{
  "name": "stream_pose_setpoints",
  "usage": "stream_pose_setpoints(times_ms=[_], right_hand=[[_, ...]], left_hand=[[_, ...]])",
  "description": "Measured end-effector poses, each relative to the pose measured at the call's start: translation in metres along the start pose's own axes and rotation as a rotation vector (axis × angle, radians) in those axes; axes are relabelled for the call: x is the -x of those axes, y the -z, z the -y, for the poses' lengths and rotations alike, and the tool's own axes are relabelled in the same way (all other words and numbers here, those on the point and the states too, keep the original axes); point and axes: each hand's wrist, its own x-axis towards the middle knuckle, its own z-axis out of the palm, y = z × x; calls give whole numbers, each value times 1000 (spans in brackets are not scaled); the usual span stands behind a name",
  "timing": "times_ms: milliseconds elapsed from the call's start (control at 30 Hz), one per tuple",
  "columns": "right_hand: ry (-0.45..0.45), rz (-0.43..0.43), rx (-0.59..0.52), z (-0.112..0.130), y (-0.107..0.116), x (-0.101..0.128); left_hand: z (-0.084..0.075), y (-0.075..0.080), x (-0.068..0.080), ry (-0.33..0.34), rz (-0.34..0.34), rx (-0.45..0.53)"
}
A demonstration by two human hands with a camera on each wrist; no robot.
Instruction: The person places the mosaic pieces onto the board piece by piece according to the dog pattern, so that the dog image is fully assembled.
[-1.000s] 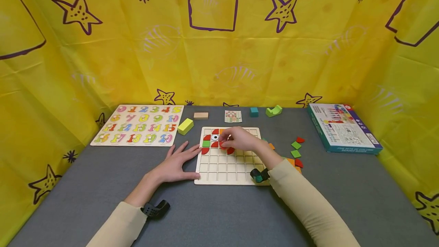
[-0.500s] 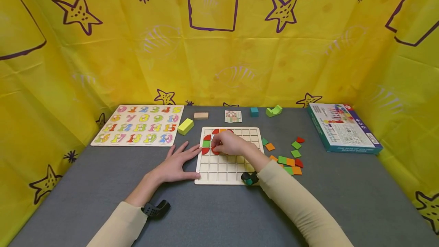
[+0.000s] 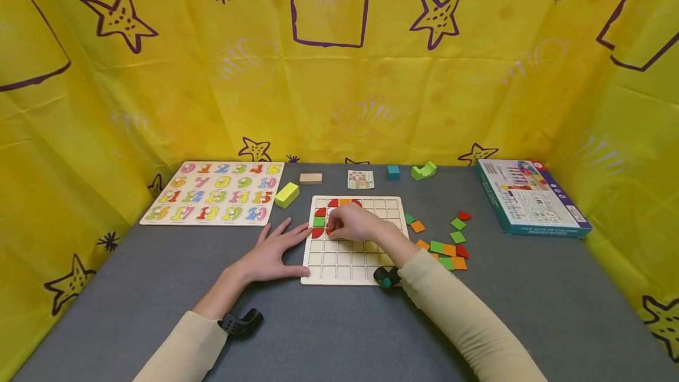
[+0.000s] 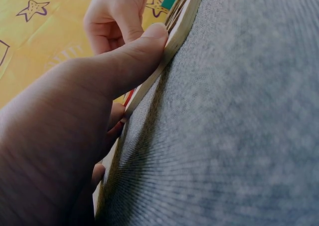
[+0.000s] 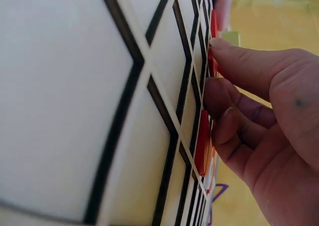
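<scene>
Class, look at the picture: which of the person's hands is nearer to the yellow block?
Left. The left hand lies flat at the grid board's left edge, just below the yellow block. The right hand is over the board, farther right of it.

Left hand flat, fingers spread; right hand palm down, fingers curled, arm extended.

Number board: we read coloured numerals 0 to 19.
Box: we found its print illegible.
</scene>
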Motion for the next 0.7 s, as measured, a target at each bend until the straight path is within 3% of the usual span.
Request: stream_pose_setpoints(times_ms=[433, 700], right_hand=[[-37, -3, 58, 4, 0, -2], [-18, -24, -32, 0, 9, 9]], left_hand=[[0, 0, 0, -9, -15, -14], [-1, 0, 0, -15, -11, -8]])
